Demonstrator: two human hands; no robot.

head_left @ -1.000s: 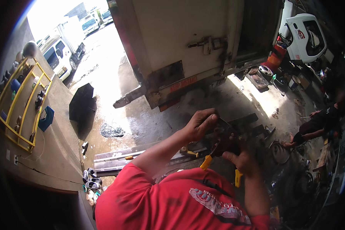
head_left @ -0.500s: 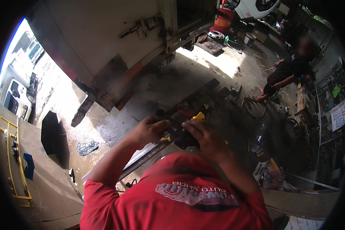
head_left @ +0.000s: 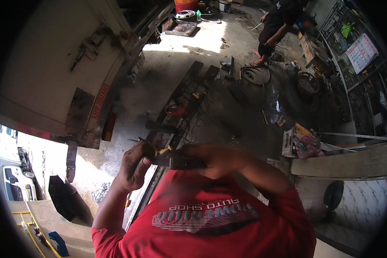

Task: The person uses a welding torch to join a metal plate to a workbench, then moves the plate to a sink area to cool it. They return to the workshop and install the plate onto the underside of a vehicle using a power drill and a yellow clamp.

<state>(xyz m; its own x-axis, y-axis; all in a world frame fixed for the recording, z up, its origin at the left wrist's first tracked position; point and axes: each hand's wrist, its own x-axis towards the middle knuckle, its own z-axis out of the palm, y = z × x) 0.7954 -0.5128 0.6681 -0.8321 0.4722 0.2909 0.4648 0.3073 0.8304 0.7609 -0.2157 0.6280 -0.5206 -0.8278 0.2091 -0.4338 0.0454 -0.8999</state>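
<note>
Close in front of my chest, both hands are at a dark, box-shaped thing (head_left: pixel 180 163); what kind it is I cannot make out. My left hand (head_left: pixel 134 167) is closed at its left end, thumb up. My right hand (head_left: pixel 215 160) wraps round the other end and hides part of it. A small yellow piece (head_left: pixel 164 150) shows beside my left fingers; whether it belongs to the dark thing is unclear. Just beyond my hands lie long dark metal beams (head_left: pixel 192 74), with a red tool (head_left: pixel 176 107) and cables (head_left: pixel 198 117) by them.
A large truck body (head_left: pixel 38 81) stands on the left. At the far right a person in dark clothes (head_left: pixel 278 26) bends over with a stick. A tyre (head_left: pixel 294 92), a crate (head_left: pixel 291 142) and loose parts lie on the right; a black umbrella (head_left: pixel 64 195) is at lower left.
The view has swung to the right. My hands have come closer to my chest, and the dark thing is now level between them. The person at the right still bends over.
</note>
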